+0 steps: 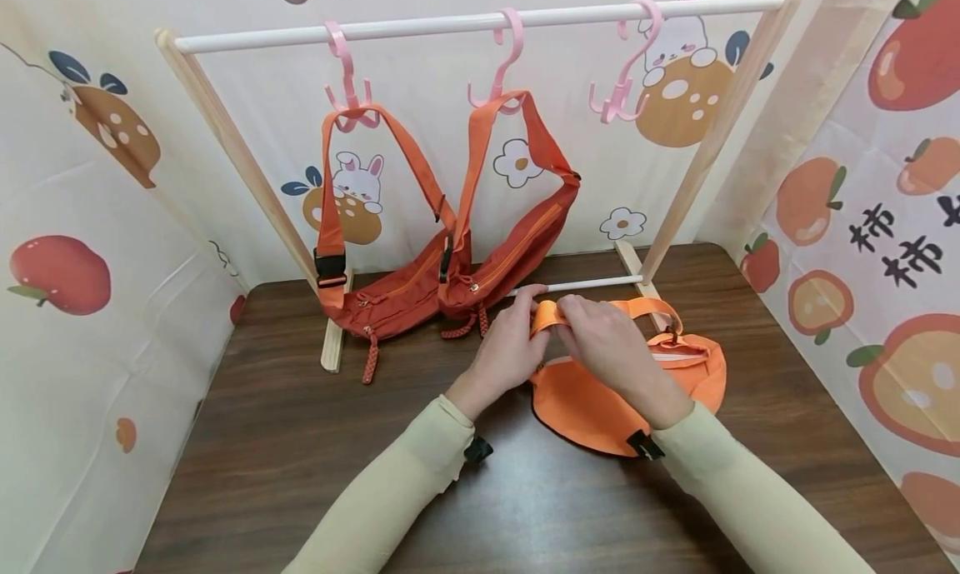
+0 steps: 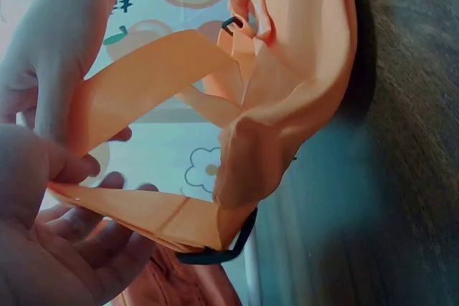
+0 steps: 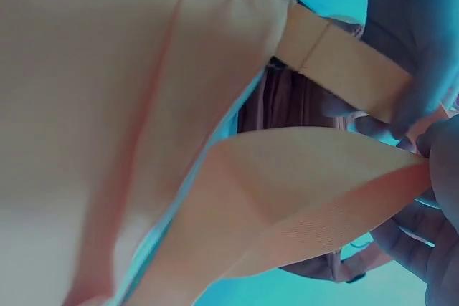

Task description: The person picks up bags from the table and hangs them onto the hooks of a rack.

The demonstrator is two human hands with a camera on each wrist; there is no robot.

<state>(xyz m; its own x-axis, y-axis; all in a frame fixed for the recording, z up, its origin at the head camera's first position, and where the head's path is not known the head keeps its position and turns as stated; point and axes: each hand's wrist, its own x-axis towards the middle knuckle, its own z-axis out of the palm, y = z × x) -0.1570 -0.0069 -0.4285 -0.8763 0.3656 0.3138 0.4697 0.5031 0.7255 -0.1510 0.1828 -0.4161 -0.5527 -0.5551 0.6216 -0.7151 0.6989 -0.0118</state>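
A bright orange waist bag [image 1: 585, 399] lies on the table, its zip partly open at the right end. Both hands meet above it at its orange strap [image 1: 550, 316]. My left hand [image 1: 512, 341] pinches the strap between thumb and fingers, as the left wrist view shows with the left hand [image 2: 79, 227] below the band. My right hand [image 1: 603, 336] grips the same strap just beside it; in the right wrist view the strap [image 3: 315, 191] runs up to the fingers. A black buckle [image 1: 645, 445] lies by the bag's lower edge.
Two darker red-orange bags [image 1: 397, 295] hang by their straps from pink hooks [image 1: 348, 74] on a white rail [image 1: 450, 28], their bodies low at the table. A third pink hook [image 1: 622, 82] carries nothing. Wooden posts [image 1: 712, 141] hold the rail. Printed cloth surrounds the table [image 1: 285, 474].
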